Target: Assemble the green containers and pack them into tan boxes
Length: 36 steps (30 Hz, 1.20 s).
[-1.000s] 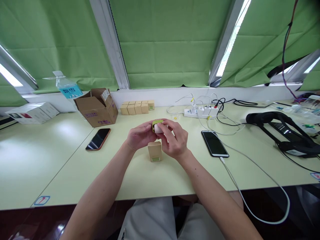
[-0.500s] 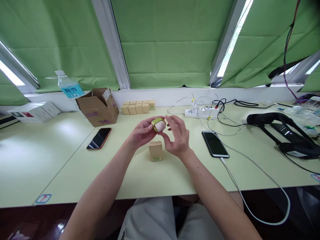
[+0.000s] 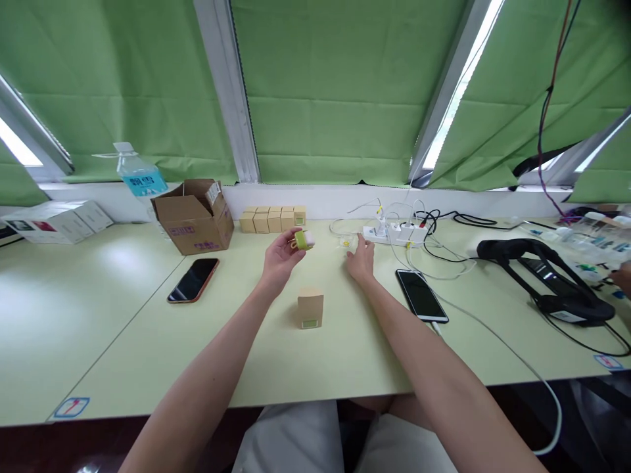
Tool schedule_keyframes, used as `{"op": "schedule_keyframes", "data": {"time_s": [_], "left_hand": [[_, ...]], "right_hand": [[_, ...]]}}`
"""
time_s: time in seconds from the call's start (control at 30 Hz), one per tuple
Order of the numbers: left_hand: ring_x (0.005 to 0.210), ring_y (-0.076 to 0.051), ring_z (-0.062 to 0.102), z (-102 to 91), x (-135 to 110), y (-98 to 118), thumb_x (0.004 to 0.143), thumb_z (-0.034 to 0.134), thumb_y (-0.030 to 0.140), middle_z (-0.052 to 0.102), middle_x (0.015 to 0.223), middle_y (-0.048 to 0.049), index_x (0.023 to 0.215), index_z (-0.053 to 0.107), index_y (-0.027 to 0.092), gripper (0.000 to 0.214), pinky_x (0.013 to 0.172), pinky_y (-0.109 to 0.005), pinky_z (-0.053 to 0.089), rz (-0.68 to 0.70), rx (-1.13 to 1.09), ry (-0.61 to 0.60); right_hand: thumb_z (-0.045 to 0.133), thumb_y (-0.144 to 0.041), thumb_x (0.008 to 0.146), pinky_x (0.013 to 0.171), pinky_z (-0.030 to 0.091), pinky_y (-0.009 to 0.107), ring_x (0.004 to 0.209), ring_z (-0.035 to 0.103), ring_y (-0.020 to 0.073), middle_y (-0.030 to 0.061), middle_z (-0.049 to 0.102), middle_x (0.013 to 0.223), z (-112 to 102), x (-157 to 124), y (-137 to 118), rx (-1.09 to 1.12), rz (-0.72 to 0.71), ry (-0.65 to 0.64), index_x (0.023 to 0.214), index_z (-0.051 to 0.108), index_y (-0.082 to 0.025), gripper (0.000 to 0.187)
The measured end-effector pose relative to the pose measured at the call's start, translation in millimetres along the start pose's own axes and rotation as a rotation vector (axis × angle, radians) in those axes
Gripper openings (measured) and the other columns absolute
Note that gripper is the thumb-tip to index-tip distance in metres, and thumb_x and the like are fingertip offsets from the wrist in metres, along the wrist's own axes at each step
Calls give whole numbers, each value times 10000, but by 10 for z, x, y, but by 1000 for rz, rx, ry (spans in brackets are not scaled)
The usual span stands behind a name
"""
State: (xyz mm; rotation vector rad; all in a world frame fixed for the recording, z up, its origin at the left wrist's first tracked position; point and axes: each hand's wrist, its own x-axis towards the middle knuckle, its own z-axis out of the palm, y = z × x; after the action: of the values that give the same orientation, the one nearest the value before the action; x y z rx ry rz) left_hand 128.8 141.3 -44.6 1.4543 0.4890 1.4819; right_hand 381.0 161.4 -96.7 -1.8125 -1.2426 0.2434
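My left hand is closed and raised above the table, pinching a small white block with a yellow-green band around it. A thin pale loop shows at the block's left side. My right hand reaches down to the tabletop in front of the power strip, thumb and forefinger apart. Beside its fingertips lies a small clear plastic piece with a yellow spot; whether the fingers touch it is not clear. A small kraft-paper box stands upright on the table between my forearms.
Several small kraft boxes line the back edge. Left of them are an open carton, a water bottle and a phone. A power strip, charging phone, black headset-like frame and another person's hand are right.
My right hand has left the banded block and moved right to the table by the power strip. My left hand has kept the block, turned it and shifted slightly left.
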Motion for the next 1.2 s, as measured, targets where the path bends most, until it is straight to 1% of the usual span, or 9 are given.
{"op": "schedule_keyframes", "data": {"time_s": [0.13, 0.2, 0.27, 0.4, 0.47, 0.53, 0.6, 0.87, 1.2], "left_hand": [[1193, -267, 764, 18, -29, 38, 794, 975, 399, 773, 1323, -146, 1354, 725, 204, 644, 1067, -418, 627, -30, 26, -43], [1189, -263, 756, 28, -33, 67, 790, 973, 375, 776, 1312, -142, 1348, 733, 203, 631, 1078, -430, 623, -37, 37, -52], [1191, -257, 746, 37, -33, 90, 796, 963, 355, 772, 1321, -139, 1346, 738, 205, 613, 1094, -438, 613, -32, 50, -51], [1180, -249, 732, 47, -25, 97, 802, 941, 336, 761, 1338, -136, 1327, 751, 210, 573, 1120, -443, 591, 30, 104, -38], [1174, -240, 725, 43, -18, 88, 805, 927, 315, 756, 1342, -129, 1316, 758, 214, 547, 1131, -438, 578, 73, 139, -33], [1182, -236, 718, 33, -11, 83, 807, 911, 287, 753, 1349, -122, 1309, 765, 218, 528, 1146, -440, 567, 110, 176, -34], [1200, -241, 715, 23, -8, 92, 815, 888, 262, 749, 1365, -121, 1310, 770, 226, 510, 1150, -445, 563, 128, 215, -49], [1319, -290, 685, 61, -72, 211, 898, 781, 207, 765, 1392, -108, 1368, 782, 276, 475, 1130, -460, 558, 201, 464, -258], [1109, -253, 715, 33, -89, 235, 865, 804, 201, 792, 1263, -80, 1338, 786, 288, 481, 1057, -446, 574, 124, 565, -291]], "right_hand": [[638, -197, 929, 1234, 391, 516, 1438, 491, 355, 201, 484, 1529, 11, 209, -30, 41, -4, -63, 1302, 696, -197, 378], [628, -210, 935, 1220, 400, 524, 1386, 523, 347, 199, 571, 1419, 15, 222, -38, 94, -17, -56, 1092, 706, -185, 177], [600, -252, 963, 1181, 443, 510, 1302, 574, 318, 173, 649, 1289, 23, 156, -58, 173, -56, -54, 1018, 659, -198, 97], [602, -442, 1001, 1015, 573, 416, 1127, 685, 237, 119, 727, 1246, 2, -117, -183, 382, -168, -103, 1083, 577, -238, 222], [719, -553, 929, 934, 611, 384, 1129, 719, 225, 108, 753, 1289, -56, -251, -268, 537, -223, -153, 1160, 535, -266, 412], [898, -544, 784, 908, 625, 396, 1144, 736, 240, 110, 791, 1272, -150, -353, -337, 860, -258, -219, 1267, 504, -286, 674], [971, -511, 720, 896, 625, 390, 1099, 756, 235, 107, 822, 1237, -261, -424, -373, 1044, -258, -289, 1325, 525, -288, 784], [1041, -494, 667, 731, 657, 331, 923, 783, 208, 60, 856, 1116, -493, -571, -410, 1072, -111, -592, 1139, 765, -240, 603], [1059, -435, 647, 751, 618, 320, 898, 770, 197, 44, 860, 1059, -465, -626, -448, 1070, -106, -624, 1197, 786, -234, 647]]}}
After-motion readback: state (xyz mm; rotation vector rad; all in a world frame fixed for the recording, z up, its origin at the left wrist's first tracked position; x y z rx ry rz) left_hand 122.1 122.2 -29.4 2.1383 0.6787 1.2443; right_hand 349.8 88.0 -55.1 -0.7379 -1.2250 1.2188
